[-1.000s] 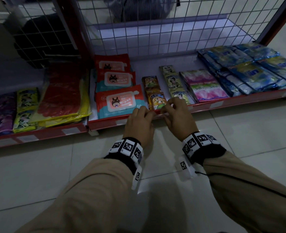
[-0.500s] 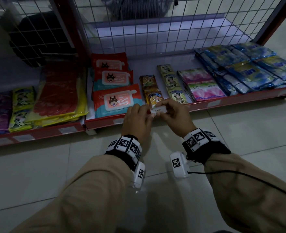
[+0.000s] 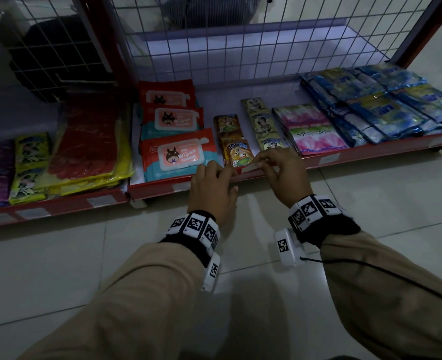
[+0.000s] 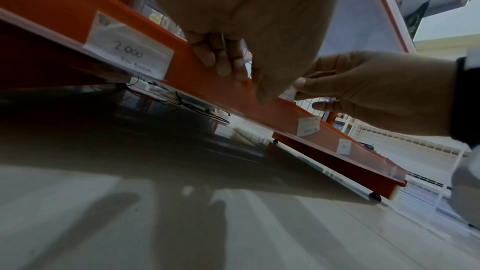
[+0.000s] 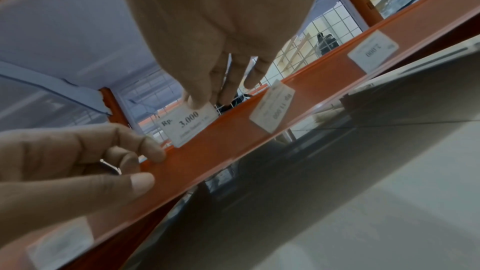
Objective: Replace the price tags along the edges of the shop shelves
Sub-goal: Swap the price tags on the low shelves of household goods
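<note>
Fingers of my right hand (image 5: 207, 34) pinch a white price tag (image 5: 187, 123) printed "Rp. 3.000", holding it by its upper edge with its lower edge at the top lip of the orange shelf rail (image 5: 259, 147). My left hand (image 3: 212, 188) sits just beside it at the same rail, fingertips curled against the lip and thumb lower on the rail face; whether it grips anything I can't quite tell, the wrist view being blurred there. Further along the rail, another tag (image 5: 272, 108) reading 11.000 sits tilted in its slot, and a handwritten "2.000" tag (image 4: 130, 54) is seated flat on the other side.

On the shelf tray (image 3: 240, 94) behind the rail lie red wet-wipe packs (image 3: 178, 152) stacked in a row, small orange sachets (image 3: 236, 152) directly behind my hands, pink softener sachets (image 3: 316, 139), and blue sachets (image 3: 383, 110) piled at the far right. The neighbouring tray holds red and yellow flat packs (image 3: 90, 144).
</note>
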The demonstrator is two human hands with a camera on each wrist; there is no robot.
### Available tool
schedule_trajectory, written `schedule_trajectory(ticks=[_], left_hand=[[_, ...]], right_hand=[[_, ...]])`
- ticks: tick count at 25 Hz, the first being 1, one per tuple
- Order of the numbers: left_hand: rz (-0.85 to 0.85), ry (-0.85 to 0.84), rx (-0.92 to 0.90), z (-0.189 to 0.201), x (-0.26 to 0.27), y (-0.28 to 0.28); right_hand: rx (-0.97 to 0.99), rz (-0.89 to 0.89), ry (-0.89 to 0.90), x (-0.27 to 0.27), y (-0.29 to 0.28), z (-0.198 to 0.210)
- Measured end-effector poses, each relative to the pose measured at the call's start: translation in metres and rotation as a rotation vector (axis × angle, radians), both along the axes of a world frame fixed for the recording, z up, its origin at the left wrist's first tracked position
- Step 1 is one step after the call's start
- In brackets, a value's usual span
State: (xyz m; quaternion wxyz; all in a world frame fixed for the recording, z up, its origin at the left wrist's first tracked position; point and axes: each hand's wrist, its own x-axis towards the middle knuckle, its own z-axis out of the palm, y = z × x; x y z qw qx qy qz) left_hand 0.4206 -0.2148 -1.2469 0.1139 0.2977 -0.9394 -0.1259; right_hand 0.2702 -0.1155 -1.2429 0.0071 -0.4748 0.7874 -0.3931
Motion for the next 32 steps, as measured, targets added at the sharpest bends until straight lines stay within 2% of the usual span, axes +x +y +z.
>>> schedule_trajectory(ticks=[5, 11, 20, 32], left_hand=[[0.012, 0.008, 0.013, -0.002, -0.001, 0.001], [-0.019, -0.030, -0.043, -0.005, -0.003, -0.002], [0.005, -0.044, -0.088, -0.009, -0.005, 0.002], [-0.022, 0.004, -0.088, -0.008, 0.000, 0.000]], right_hand=[[0.073, 0.012, 0.127, 0.002, 0.000, -0.007], [0.119, 0.031, 0.154, 0.008, 0.000, -0.011], [0.286, 0.061, 0.358, 0.005, -0.001, -0.010], [0.267, 0.080, 0.452, 0.002, 0.009, -0.007]])
